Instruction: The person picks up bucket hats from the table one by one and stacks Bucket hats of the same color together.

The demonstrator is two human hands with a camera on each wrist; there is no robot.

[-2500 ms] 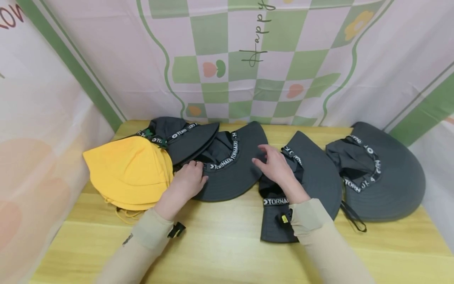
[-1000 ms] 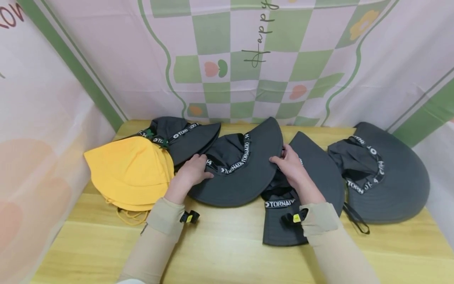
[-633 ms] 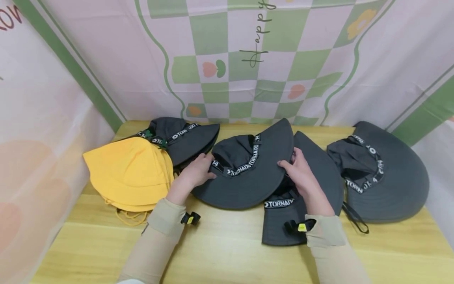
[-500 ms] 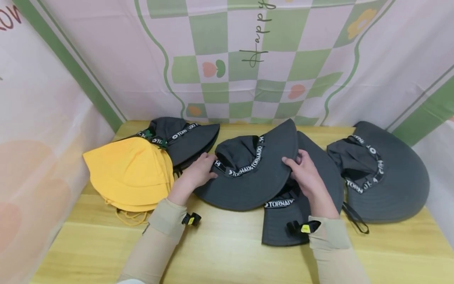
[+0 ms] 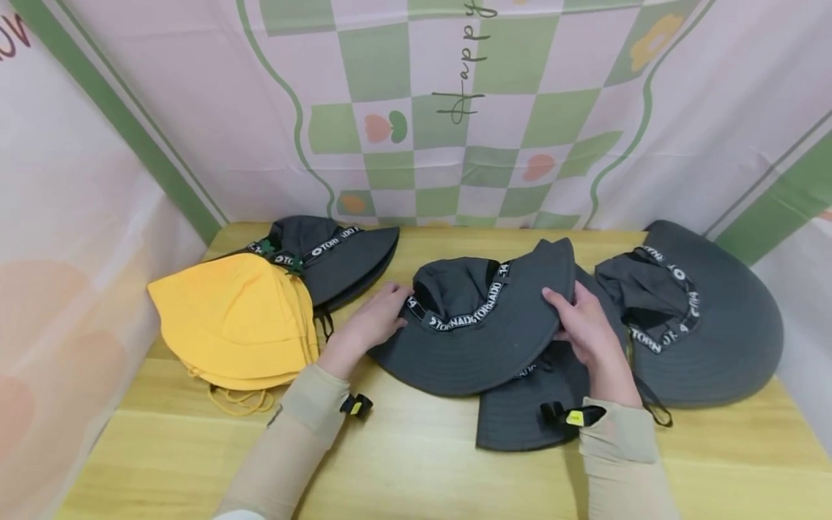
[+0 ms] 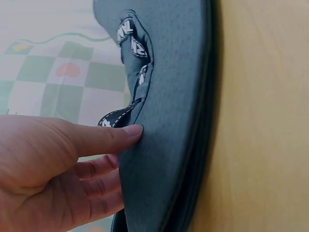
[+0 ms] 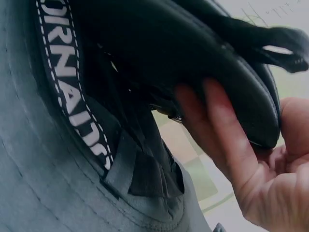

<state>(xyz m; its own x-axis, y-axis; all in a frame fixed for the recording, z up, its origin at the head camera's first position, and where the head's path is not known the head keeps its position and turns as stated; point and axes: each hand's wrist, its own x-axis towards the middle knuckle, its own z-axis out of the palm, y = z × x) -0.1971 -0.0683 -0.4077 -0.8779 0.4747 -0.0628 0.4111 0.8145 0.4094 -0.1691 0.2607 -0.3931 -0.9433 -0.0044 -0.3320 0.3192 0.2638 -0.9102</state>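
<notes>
Both hands hold a dark grey sun hat (image 5: 468, 361), its crown toward the back and a TORNADO band round the inside. At its left end my left hand (image 5: 373, 321) pinches the brim; in the left wrist view the thumb (image 6: 111, 137) lies on top, other fingers behind. My right hand (image 5: 588, 325) pinches the right end, thumb on the upper face. Fingers (image 7: 224, 116) press the brim's underside in the right wrist view, where the edge shows more than one layer. This hat overlaps another grey hat (image 5: 520, 426) lying on the table.
Yellow hats (image 5: 240, 310) lie stacked at the left, a cord (image 5: 243, 401) hanging out below. Behind them is a dark hat (image 5: 344, 263) with a printed band. Another grey hat (image 5: 721, 325) lies far right on the wooden table (image 5: 403, 462). A patterned curtain (image 5: 520, 72) stands behind.
My right hand has closed on the brim. The hat has shifted right, away from the dark hat at the left, and now covers more of the grey hat beside it. Both hands moved along with it.
</notes>
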